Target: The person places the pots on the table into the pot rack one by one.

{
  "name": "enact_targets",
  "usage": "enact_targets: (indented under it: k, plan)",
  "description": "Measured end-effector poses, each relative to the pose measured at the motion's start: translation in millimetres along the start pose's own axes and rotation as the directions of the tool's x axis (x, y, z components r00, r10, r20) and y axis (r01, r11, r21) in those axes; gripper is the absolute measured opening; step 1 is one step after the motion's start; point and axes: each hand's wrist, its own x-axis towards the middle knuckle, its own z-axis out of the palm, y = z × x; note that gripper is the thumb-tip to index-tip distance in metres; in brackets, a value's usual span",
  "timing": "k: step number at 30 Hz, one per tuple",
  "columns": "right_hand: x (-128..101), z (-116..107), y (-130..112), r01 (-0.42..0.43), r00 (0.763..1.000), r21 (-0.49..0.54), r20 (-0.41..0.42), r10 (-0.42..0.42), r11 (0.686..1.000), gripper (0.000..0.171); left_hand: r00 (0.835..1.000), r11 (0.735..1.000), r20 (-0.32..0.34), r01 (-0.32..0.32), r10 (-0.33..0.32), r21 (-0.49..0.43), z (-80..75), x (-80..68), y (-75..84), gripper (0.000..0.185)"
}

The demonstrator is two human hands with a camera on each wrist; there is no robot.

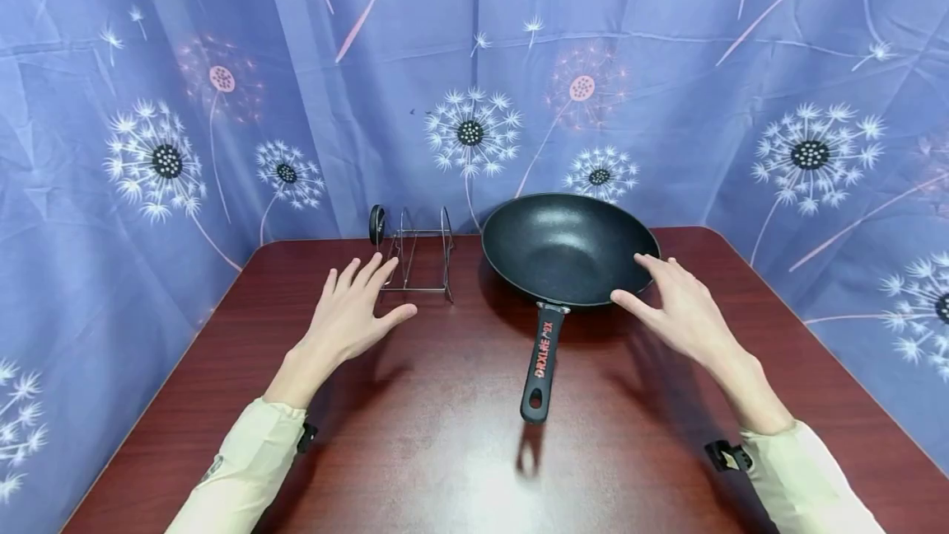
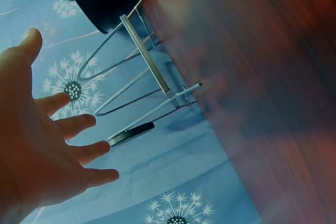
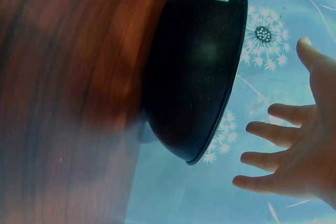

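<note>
A black wok (image 1: 567,250) with a long black handle (image 1: 544,361) rests on the table, its handle toward the near side. Left of it stands a wire rack (image 1: 415,289) with a black round disc (image 1: 376,225) at its upper left. My left hand (image 1: 352,316) hovers in front of the rack, fingers spread and holding nothing. My right hand (image 1: 685,311) is over the wok's right side with fingers extended; in the right wrist view a gap shows between the fingers (image 3: 268,132) and the wok (image 3: 194,72).
A dark red wooden table (image 1: 445,452) lies under everything. Blue curtains (image 1: 385,39) with dandelion prints hang behind it and along both sides. The wok's handle casts a reflection on the tabletop. Small black devices are strapped at both wrists.
</note>
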Motion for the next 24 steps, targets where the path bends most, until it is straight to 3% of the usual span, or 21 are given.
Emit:
enact_targets:
  k: [14, 24]
  plan:
    - [-19.0, -3.5, -26.3, -0.1, 0.994, 0.145, -0.034, 0.106, 0.984, 0.069, 1.0, 0.994, -0.014, -0.026, 0.025, -0.105, 0.9, -4.6, 11.9, 0.08]
    - [-38.5, -8.3, -46.0, -0.113, 0.99, 0.272, -0.051, 0.132, 0.956, 0.058, 0.997, 0.989, -0.035, -0.07, 0.066, -0.134, 2.2, -3.7, 20.8, 0.073]
